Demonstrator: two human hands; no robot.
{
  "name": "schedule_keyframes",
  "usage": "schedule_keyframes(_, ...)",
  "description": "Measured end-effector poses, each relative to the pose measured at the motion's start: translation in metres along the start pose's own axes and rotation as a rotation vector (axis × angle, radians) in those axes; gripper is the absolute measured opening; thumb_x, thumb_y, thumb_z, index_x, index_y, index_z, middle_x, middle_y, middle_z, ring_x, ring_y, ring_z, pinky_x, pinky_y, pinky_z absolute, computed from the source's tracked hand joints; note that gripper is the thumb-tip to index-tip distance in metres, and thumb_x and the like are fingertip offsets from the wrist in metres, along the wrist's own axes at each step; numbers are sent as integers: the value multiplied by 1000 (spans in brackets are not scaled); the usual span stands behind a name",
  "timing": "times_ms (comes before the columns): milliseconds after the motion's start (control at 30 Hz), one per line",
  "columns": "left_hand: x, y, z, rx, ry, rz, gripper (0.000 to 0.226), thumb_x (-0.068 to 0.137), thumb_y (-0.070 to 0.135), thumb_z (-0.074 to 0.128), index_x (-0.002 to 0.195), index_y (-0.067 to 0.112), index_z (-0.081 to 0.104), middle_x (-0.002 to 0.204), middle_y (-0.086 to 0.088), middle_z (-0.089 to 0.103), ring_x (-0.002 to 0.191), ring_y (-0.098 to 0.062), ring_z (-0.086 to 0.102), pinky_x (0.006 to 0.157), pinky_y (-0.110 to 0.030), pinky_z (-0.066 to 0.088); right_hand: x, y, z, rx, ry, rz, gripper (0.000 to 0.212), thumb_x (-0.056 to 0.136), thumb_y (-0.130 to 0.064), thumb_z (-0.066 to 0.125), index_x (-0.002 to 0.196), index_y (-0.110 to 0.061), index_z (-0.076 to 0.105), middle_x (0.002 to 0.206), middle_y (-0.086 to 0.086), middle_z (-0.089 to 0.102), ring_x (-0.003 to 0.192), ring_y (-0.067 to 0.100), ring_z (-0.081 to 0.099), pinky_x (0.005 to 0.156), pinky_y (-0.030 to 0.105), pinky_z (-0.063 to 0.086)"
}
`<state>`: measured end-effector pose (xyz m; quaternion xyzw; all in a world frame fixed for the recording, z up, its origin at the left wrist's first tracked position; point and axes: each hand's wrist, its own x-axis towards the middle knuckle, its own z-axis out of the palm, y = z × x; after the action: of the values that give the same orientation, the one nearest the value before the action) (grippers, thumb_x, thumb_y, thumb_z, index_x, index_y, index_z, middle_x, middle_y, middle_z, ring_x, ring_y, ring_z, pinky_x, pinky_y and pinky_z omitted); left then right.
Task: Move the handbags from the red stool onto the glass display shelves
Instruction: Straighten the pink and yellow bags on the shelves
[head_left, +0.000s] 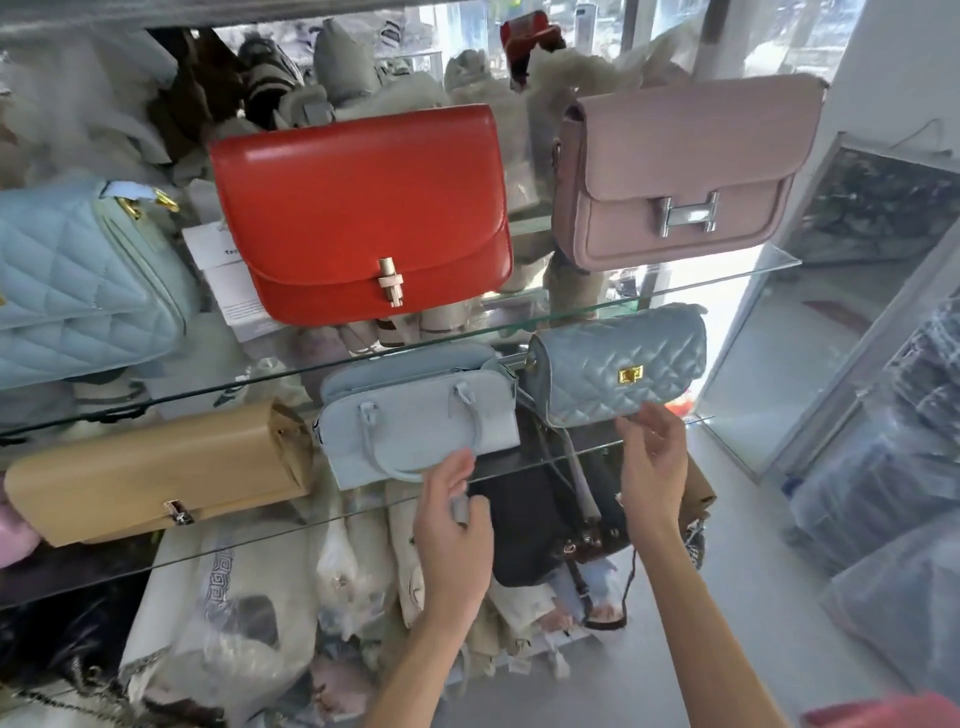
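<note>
A quilted grey-blue handbag (618, 364) with a gold clasp stands on the lower glass shelf (524, 470), at its right end. My right hand (652, 467) reaches up to it, relaxed fingertips touching its bottom edge. To its left on the same shelf sits a pale blue handbag (415, 421) with looped handles. My left hand (452, 514) is just below that bag, fingers curled round a small grey strap piece (460, 508). A corner of the red stool (883, 713) shows at the bottom right, with no bag visible on it.
The upper glass shelf (691, 283) carries a red flap bag (358, 208), a pink bag (680, 171) and a quilted light blue bag (78, 280). A tan bag (150, 473) lies left on the lower shelf. A dark bag (540, 525) and wrapped goods sit below.
</note>
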<state>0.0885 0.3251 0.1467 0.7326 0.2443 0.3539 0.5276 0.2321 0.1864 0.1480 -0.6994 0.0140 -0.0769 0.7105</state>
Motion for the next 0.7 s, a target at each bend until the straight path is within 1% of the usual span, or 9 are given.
schedule_keyframes(67, 4, 9, 25, -6, -169, -37, 63, 98, -3, 58, 134, 48, 53, 139, 23, 60, 131, 6, 54, 117, -24, 42, 22, -2, -11, 21, 59, 14, 43, 104, -37, 64, 144, -26, 53, 133, -9, 62, 114, -1, 61, 93, 24, 47)
schedule_keyframes(133, 9, 16, 52, -16, -309, -66, 63, 101, 12, 62, 148, 49, 41, 156, 25, 43, 146, 4, 39, 125, -30, 32, 42, -4, -20, 44, 77, 32, 60, 100, -47, 58, 154, -23, 46, 147, -5, 54, 127, 10, 55, 98, 26, 44)
schedule_keyframes(200, 15, 27, 75, -30, -375, -128, 72, 100, 32, 63, 159, 47, 26, 165, 24, 26, 156, -3, 24, 130, -39, 24, 64, -8, -28, 63, 77, 59, 66, 100, -46, 53, 160, -21, 40, 158, -2, 46, 136, 11, 47, 111, 32, 40)
schedule_keyframes(267, 20, 35, 92, -11, -367, -160, 77, 96, 43, 60, 162, 44, 22, 171, 15, 22, 158, -8, 21, 130, -43, 23, 85, -9, -32, 48, 32, 80, 67, 101, -49, 49, 162, -24, 38, 163, -4, 41, 145, 14, 41, 122, 39, 34)
schedule_keyframes(367, 22, 44, 107, 71, -259, -114, 67, 99, 27, 62, 160, 30, 33, 158, 9, 37, 144, -7, 39, 122, -36, 35, 111, -4, -36, 25, -93, 108, 54, 100, -57, 42, 149, -36, 48, 146, -9, 48, 141, 17, 44, 121, 47, 35)
schedule_keyframes(500, 25, 51, 120, 35, -160, -149, 63, 99, 17, 63, 156, 23, 36, 145, 14, 47, 130, -3, 46, 108, -25, 39, 126, -8, -39, 48, -213, 65, 34, 117, -35, 34, 131, -16, 58, 113, -13, 57, 105, -8, 55, 95, 19, 46)
schedule_keyframes(567, 30, 51, 124, -4, -137, -220, 71, 102, 19, 62, 162, 25, 25, 149, 15, 44, 135, -6, 45, 108, -23, 36, 130, -7, -38, 63, -236, 84, 31, 117, -37, 34, 131, -21, 57, 114, -18, 53, 110, -3, 53, 104, 27, 45)
schedule_keyframes(633, 37, 47, 127, -2, -170, -225, 80, 101, 22, 61, 165, 37, 16, 163, 14, 38, 145, -11, 41, 115, -30, 36, 132, -5, -38, 61, -259, 99, 27, 116, -43, 34, 127, -33, 56, 119, -20, 53, 118, 3, 52, 118, 41, 40)
schedule_keyframes(700, 41, 45, 129, -2, -223, -219, 82, 99, 26, 62, 163, 48, 15, 163, 21, 37, 145, -10, 43, 121, -38, 36, 134, -3, -39, 55, -283, 94, 35, 110, -59, 37, 131, -39, 57, 129, -17, 57, 128, 7, 53, 124, 46, 38)
